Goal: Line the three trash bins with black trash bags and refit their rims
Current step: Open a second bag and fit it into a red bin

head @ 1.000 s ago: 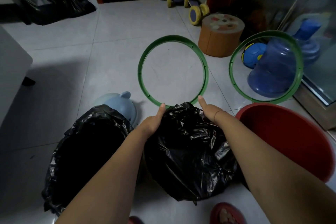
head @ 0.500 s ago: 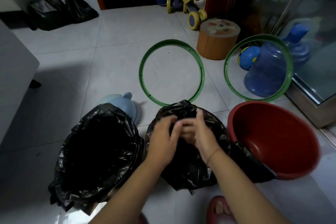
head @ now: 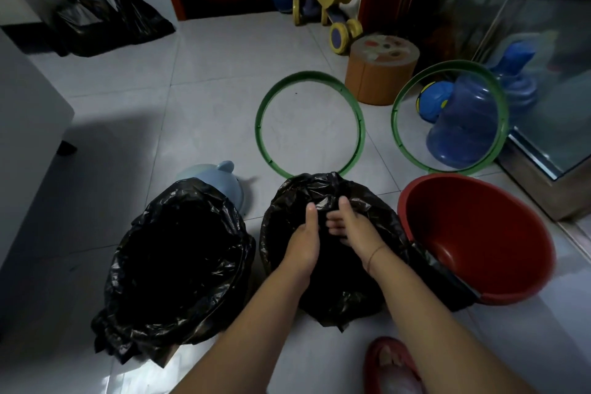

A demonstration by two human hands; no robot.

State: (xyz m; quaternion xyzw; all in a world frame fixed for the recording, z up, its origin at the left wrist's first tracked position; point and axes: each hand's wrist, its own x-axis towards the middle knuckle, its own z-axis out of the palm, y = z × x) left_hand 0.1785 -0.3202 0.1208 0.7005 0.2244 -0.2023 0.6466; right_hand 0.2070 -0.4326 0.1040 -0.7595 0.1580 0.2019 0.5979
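Note:
Three bins stand in a row on the tiled floor. The left bin (head: 179,265) is lined with a black bag that hangs open over its edge. The middle bin's black bag (head: 323,192) is bunched over its mouth; my left hand (head: 303,240) and my right hand (head: 351,227) are both down in it, gripping folds of the plastic close together. The red bin (head: 479,233) on the right is bare inside, with a strip of black bag lying over its near edge. One green rim (head: 265,144) lies flat on the floor beyond the middle bin. A second green rim (head: 502,125) leans upright at the right.
A blue water jug (head: 463,125) and a blue ball (head: 433,101) sit behind the leaning rim. An orange stool (head: 380,73), a toy scooter (head: 329,9), a light blue lid (head: 217,176) and spare black bags (head: 112,19) lie around. A glass door (head: 543,57) bounds the right.
My hands left the far edge of the middle bag, came together and dropped into its centre, now holding the plastic. The view has tilted down slightly.

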